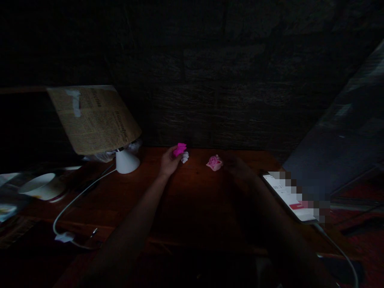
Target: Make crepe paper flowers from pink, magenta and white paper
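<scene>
My left hand (pixel 168 162) is closed on a small bright pink folded piece (pixel 180 149), held between thumb and fingers at the back of the desk. Just beside it is a small white crumpled piece (pixel 185 157); I cannot tell whether the hand touches it. A pale pink rose-shaped flower (pixel 215 163) lies on the wooden desk to the right. Close to the flower's right side, and apart from it, is my right hand (pixel 238 168), dark and blurred, so its fingers do not show clearly.
A lamp (pixel 127 162) with a newsprint shade stands at the left, its white cord (pixel 75 202) looping over the desk's front. Farther left is a white cup (pixel 43 187). A lit phone (pixel 288 196) with a cable lies at the right. A dark wall (pixel 204 96) rises behind.
</scene>
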A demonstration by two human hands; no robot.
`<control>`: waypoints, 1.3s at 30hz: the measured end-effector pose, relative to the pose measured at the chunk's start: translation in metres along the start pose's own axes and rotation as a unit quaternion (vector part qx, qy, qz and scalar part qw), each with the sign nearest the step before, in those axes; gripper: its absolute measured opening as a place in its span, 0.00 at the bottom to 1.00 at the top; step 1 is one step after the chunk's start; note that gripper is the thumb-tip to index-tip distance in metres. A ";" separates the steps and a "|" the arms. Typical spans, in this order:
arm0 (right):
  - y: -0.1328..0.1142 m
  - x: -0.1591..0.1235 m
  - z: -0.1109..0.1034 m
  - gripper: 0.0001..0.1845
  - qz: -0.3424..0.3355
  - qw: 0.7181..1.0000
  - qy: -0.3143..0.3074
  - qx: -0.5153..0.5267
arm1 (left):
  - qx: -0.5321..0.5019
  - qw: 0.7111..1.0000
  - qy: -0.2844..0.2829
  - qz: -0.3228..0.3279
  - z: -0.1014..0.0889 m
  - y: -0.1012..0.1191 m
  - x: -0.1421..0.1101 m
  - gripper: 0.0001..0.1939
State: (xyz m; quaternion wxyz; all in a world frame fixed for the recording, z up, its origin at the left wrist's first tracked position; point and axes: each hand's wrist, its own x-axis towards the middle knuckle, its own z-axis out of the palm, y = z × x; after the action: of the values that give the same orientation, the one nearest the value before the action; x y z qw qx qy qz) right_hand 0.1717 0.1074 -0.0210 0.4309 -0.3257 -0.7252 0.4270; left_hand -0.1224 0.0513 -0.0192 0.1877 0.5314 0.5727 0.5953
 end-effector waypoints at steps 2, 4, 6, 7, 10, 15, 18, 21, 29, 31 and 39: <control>-0.009 0.000 0.001 0.20 0.000 0.994 0.107 -0.030 | -0.061 0.996 -0.065 0.013 0.010 0.008 -0.008 0.23; -0.021 -0.002 0.006 0.22 -0.029 0.986 0.161 -0.032 | -0.103 0.983 -0.152 0.028 0.020 0.017 -0.019 0.23; -0.033 -0.005 0.016 0.25 -0.050 0.992 0.118 -0.012 | -0.139 0.968 -0.204 0.040 0.029 0.026 -0.029 0.23; -0.038 -0.006 0.022 0.27 -0.062 0.994 0.088 -0.012 | -0.153 0.961 -0.224 0.042 0.033 0.029 -0.034 0.23; -0.049 -0.012 0.036 0.27 -0.082 0.995 0.028 -0.046 | -0.197 0.938 -0.285 0.021 0.040 0.036 -0.045 0.22; -0.058 -0.021 0.054 0.14 -0.102 0.992 -0.004 -0.080 | -0.212 0.899 -0.377 -0.072 0.043 0.037 -0.054 0.22; -0.062 -0.026 0.069 0.10 -0.135 0.986 -0.033 -0.094 | -0.191 0.889 -0.399 -0.118 0.040 0.040 -0.055 0.20; -0.064 -0.028 0.079 0.08 -0.158 0.983 -0.026 -0.092 | -0.204 0.880 -0.403 -0.149 0.037 0.045 -0.055 0.16; -0.066 -0.027 0.071 0.14 -0.114 0.978 0.140 -0.102 | -0.201 0.937 -0.212 -0.193 0.042 0.046 -0.048 0.17; -0.063 -0.025 0.070 0.17 -0.085 0.980 0.154 -0.089 | -0.193 0.947 -0.156 -0.202 0.041 0.047 -0.046 0.22; -0.055 -0.025 0.087 0.23 -0.029 0.998 0.003 0.053 | -0.234 0.865 -0.403 -0.184 0.043 0.052 -0.059 0.28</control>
State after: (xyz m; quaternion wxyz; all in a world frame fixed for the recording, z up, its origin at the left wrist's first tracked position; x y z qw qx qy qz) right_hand 0.0974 0.0339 -0.0030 0.4619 -0.2826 -0.7093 0.4513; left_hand -0.0444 0.0088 -0.0076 0.6273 0.5504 0.3785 0.4002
